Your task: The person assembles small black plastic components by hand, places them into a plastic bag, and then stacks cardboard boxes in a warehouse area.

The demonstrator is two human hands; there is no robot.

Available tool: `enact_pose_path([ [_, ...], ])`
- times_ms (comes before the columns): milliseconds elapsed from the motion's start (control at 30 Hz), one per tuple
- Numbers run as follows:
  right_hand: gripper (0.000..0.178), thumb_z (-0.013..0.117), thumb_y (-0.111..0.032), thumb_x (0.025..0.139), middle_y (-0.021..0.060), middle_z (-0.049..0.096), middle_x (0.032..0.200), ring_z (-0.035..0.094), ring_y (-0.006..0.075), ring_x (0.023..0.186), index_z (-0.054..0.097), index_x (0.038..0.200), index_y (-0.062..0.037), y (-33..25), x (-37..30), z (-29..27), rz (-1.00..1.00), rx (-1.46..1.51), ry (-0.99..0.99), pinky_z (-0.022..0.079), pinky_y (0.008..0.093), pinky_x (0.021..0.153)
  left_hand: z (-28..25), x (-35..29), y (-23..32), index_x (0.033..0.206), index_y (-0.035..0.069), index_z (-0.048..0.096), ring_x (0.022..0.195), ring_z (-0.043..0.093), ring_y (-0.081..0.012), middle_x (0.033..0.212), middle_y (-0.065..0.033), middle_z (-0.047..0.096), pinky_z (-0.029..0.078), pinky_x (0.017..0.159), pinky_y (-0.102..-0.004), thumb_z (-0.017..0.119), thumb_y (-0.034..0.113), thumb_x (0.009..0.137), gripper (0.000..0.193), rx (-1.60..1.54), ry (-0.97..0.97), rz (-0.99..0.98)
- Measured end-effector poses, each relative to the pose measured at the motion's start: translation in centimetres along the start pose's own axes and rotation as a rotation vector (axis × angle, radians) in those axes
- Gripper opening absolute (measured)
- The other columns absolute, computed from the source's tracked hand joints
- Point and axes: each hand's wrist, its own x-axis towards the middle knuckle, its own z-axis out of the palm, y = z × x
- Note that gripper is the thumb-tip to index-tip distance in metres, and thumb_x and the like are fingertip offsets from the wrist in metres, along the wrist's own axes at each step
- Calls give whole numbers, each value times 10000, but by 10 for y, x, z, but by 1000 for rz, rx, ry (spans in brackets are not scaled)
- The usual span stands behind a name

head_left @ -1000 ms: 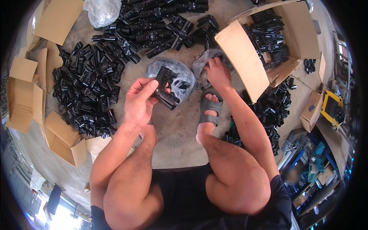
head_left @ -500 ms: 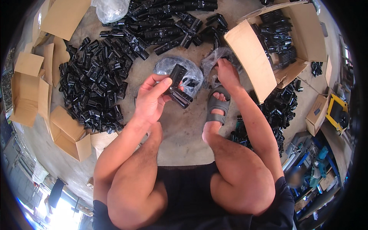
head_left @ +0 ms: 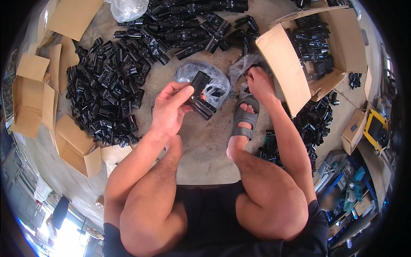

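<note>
My left hand point(head_left: 168, 109) is closed on a glossy black metal pipe joint point(head_left: 200, 82), pinched between thumb and fingers above the floor. The joint is tilted, with its upper end leaning away from me. Just beyond it lies a clear plastic bag point(head_left: 188, 70) with some black pieces showing inside. My right hand point(head_left: 260, 83) is at a second, crumpled clear plastic bag point(head_left: 243, 65), beyond my sandalled foot point(head_left: 245, 113). Its fingers are curled down, and whatever they grip is hidden from view.
Piles of black pipe joints lie at left point(head_left: 105, 83), at the far side point(head_left: 184, 32) and at right point(head_left: 314, 118). An open cardboard box point(head_left: 354, 40) at far right holds more. Empty cartons point(head_left: 28, 103) stand at left, and a yellow-framed object point(head_left: 376, 128) at right.
My right hand has shifted slightly right and nearer at the crumpled bag. My left hand still holds the pipe joint in nearly the same place. The view has shifted slightly.
</note>
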Motion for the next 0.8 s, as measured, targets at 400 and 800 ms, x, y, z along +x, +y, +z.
enact_pose_path([
  [400,197,719,-69,953,19,712,872,596,51,698,704,1123,29,-117,-29,-49,196,1215,-273,496,223,611,9,1,-4,1098,28,647,928,755,-241,1066,-165,749,627,807,-366,670,78,1001,111,98,140,121],
  [800,193,758,-105,944,14,720,911,611,60,780,738,1090,20,-142,-26,-56,238,1176,-273,500,226,695,16,1,-9,1101,21,655,880,716,-135,1018,-88,740,600,780,-303,727,81,970,161,246,202,218],
])
